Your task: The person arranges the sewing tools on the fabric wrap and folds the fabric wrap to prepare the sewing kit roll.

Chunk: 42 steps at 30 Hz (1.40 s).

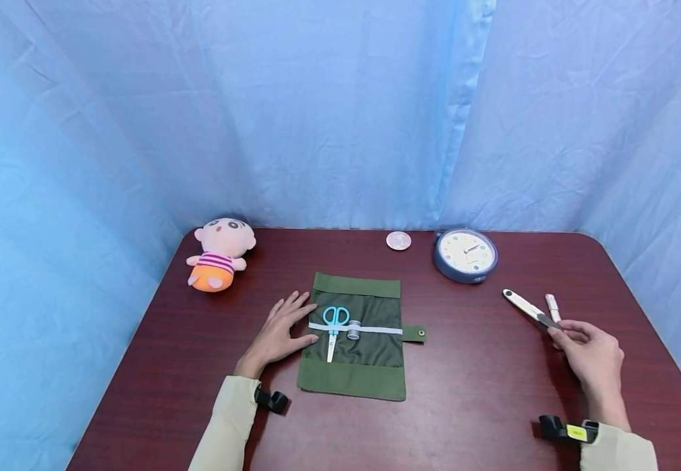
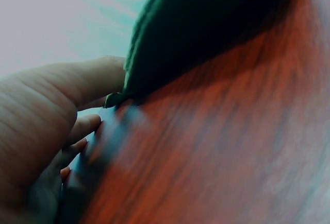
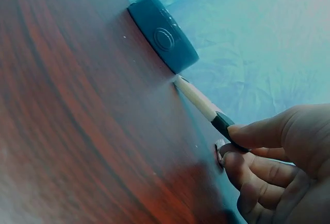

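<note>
On the table lies an opened green fabric sewing roll point(image 1: 352, 381). A white elastic band point(image 1: 384, 330) across its middle holds blue-handled scissors point(image 1: 333, 340) and a small grey thread spool point(image 1: 354, 333). My left hand point(image 1: 281, 330), fingers extended, rests at the roll's left side; its thumb touches the fabric edge point(image 2: 135, 54) in the left wrist view. Over on the right, my right hand point(image 1: 593, 353) pinches the dark end of a slim white tool point(image 1: 523, 304) between thumb and fingers. The tool's white end points toward the clock. A small white stick-shaped object point(image 1: 552, 306) lies just beyond the fingers.
A round blue alarm clock point(image 1: 466, 256) stands at the back right, with a silvery disc point(image 1: 398, 241) to its left. A plush doll point(image 1: 219, 255) sits at the back left. Blue curtains point(image 1: 340, 118) surround the dark wooden table point(image 1: 464, 405).
</note>
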Tool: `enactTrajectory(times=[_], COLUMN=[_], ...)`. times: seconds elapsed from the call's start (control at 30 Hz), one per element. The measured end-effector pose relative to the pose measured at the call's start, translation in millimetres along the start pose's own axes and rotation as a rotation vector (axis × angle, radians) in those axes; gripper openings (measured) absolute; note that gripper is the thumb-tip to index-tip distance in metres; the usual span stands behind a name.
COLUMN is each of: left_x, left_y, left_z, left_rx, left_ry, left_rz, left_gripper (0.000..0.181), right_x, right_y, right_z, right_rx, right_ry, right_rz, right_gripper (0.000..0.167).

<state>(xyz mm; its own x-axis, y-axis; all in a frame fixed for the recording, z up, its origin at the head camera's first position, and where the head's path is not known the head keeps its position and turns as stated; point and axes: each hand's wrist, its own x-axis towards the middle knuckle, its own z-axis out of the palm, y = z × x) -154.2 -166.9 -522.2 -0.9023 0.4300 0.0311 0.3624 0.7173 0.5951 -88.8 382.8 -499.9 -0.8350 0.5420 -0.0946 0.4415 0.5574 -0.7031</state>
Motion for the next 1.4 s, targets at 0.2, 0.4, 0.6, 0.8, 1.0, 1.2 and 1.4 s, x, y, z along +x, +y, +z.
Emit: enactTrajectory(times=[0.2,0.4,0.6,0.8,1.0,1.2,1.4], left_x=[-1.8,-2.0,-0.5,1.8,2.9,3.9,3.1], left_y=[-0.2,0.1,1.3,2.5,3.0,3.4,2.9], left_z=[-1.4,-2.5,-4.0,-4.1,-3.7,-3.8,-3.1], left_rx=[-0.001,0.005,0.008,0.015,0.018,0.019,0.023], left_ry=[-0.003,0.0,-0.003,-0.014,-0.009,-0.004,-0.004], left_rz=[-0.007,-0.008,-0.014,-0.01,-0.01,-0.008,-0.005], left_gripper=[0.066,0.067,0.067,0.067,0.067,0.067,0.066], right_x=[3.6,7.1,11.1,20.3,36.8,55.9,70.4], right_y=[5,9,13,16,15,15,13], right_z=[-1,-5,-9,-17,-23,-26,-25], right_rx=[0.224,0.528,0.73,0.799,0.827,0.829,0.812], right_ry=[-0.008,0.003,-0.006,-0.023,-0.087,-0.14,-0.157], right_rz=[0.056,0.091,0.117,0.15,0.142,0.135,0.134], right_gripper=[0.021,0.014,0.015,0.012,0.012,0.014,0.011])
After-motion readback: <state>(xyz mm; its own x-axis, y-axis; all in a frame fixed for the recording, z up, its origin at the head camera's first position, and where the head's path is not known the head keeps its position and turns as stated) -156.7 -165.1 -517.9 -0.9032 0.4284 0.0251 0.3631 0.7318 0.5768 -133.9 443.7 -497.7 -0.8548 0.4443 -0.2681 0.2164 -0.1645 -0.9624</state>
